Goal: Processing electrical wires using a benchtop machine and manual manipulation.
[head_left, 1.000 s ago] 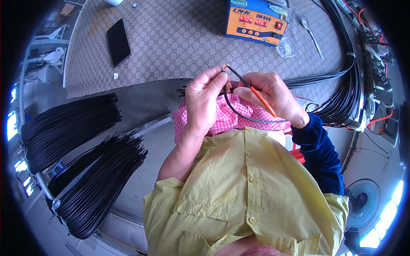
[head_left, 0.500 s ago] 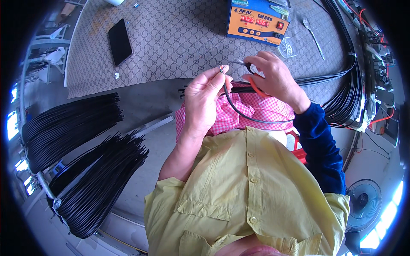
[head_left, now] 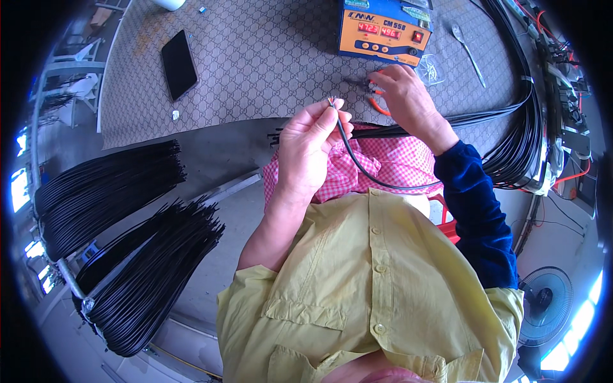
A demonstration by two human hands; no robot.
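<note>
Between the thumb and fingers of my left hand [head_left: 308, 143], a black cable [head_left: 352, 157] is pinched close to its end. Short thin coloured wires [head_left: 331, 100] stick up past the thumb tip. The rest of the cable loops down and to the right over the checked cloth. To the right, over the table's near part, my right hand [head_left: 408, 99] has its fingers curled on a hand tool with orange handles [head_left: 379, 107]. Its dark tip points left; whether it is scissors or pliers I cannot tell. My hands are apart.
An orange and blue box with a lit display [head_left: 381, 37] stands at the table's back, beside a small clear dish [head_left: 431, 69] and a spoon [head_left: 469, 56]. A phone [head_left: 179, 65] lies left. Black cable bundles [head_left: 150, 281] hang at left; more cables [head_left: 520, 150] curve at right.
My right hand has moved up and away from the cable end with the orange-handled tool, lowering it toward the tabletop. My left hand has hardly moved and still pinches the cable.
</note>
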